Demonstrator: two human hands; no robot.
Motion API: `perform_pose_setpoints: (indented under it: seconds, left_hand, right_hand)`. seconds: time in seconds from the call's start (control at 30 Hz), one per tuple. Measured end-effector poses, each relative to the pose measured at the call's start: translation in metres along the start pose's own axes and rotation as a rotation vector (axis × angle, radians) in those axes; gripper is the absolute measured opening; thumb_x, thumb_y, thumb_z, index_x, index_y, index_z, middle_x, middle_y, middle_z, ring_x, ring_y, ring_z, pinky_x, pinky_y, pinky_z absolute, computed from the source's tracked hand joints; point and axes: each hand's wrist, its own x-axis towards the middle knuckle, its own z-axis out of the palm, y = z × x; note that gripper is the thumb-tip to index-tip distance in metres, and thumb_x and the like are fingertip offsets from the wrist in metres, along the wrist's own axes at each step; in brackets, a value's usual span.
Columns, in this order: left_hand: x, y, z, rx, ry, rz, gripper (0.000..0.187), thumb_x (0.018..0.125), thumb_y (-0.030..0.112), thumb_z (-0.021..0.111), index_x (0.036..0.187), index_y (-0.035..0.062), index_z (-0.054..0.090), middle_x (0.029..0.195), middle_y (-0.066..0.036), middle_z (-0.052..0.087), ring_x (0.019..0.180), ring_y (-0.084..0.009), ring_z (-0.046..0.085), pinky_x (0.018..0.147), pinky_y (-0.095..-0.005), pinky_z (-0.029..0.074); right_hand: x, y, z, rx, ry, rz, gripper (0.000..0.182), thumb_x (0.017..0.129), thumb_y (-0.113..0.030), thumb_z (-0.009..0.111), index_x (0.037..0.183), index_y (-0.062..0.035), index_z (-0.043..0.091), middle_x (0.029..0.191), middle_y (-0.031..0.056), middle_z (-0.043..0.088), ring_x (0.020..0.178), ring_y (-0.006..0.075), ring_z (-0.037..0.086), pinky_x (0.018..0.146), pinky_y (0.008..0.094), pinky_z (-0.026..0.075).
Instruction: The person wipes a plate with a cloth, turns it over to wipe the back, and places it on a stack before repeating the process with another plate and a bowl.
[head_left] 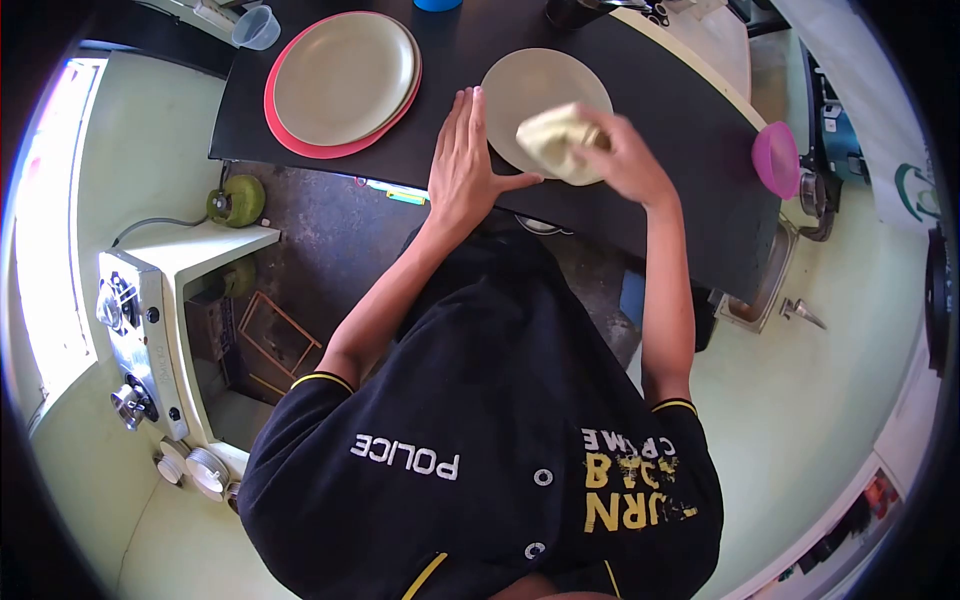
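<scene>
On the dark tabletop lies a beige plate [520, 90]. My right hand [632, 165] grips a folded pale yellow cloth [550, 140], which covers the lower right part of the plate. The right fingers are slightly blurred. At the plate's left edge, my left hand [462, 175] is open, its fingers stretched out and its thumb along the near rim. To the left, another beige plate [345, 80] rests on top of others, with a larger red plate [295, 140] beneath.
A clear plastic cup [256, 28] stands at the table's far left, and a pink bowl [776, 160] at the right edge. A sink [765, 285] is below right. The gas stove [140, 340] stands at left, near a green gas cylinder [236, 202].
</scene>
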Motion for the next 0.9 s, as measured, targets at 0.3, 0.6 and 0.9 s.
perform_pose_setpoints:
  seconds: [0.3, 0.6, 0.9]
  left_hand:
    - [0.002, 0.002, -0.002, 0.043, -0.045, 0.010, 0.094, 0.063, 0.055, 0.097, 0.128, 0.0010, 0.055, 0.165, -0.026, 0.038, 0.156, -0.0396, 0.035, 0.126, -0.0491, 0.033]
    - [0.002, 0.001, 0.000, 0.076, -0.021, 0.048, 0.079, 0.065, 0.058, 0.094, 0.109, 0.0012, 0.060, 0.160, -0.027, 0.043, 0.154, -0.0409, 0.038, 0.124, -0.0504, 0.036]
    - [0.001, 0.003, -0.001, 0.092, -0.022, 0.067, 0.080, 0.067, 0.058, 0.092, 0.112, -0.0001, 0.063, 0.159, -0.028, 0.044, 0.152, -0.0430, 0.039, 0.124, -0.0508, 0.036]
  right_hand:
    - [0.065, 0.004, 0.023, -0.883, 0.450, -0.407, 0.039, 0.087, -0.004, 0.069, 0.124, -0.0132, 0.073, 0.110, 0.0054, 0.072, 0.106, 0.0295, 0.065, 0.092, 0.0437, 0.053]
    - [0.014, -0.008, 0.031, -0.503, -0.043, -0.296, 0.039, 0.089, 0.001, 0.066, 0.127, -0.0067, 0.069, 0.120, 0.0128, 0.071, 0.116, 0.0352, 0.065, 0.101, 0.0452, 0.053]
    - [0.039, -0.024, -0.021, -0.740, 0.266, -0.523, 0.043, 0.085, 0.000, 0.070, 0.126, -0.0120, 0.073, 0.118, 0.0098, 0.071, 0.116, 0.0312, 0.065, 0.102, 0.0426, 0.052]
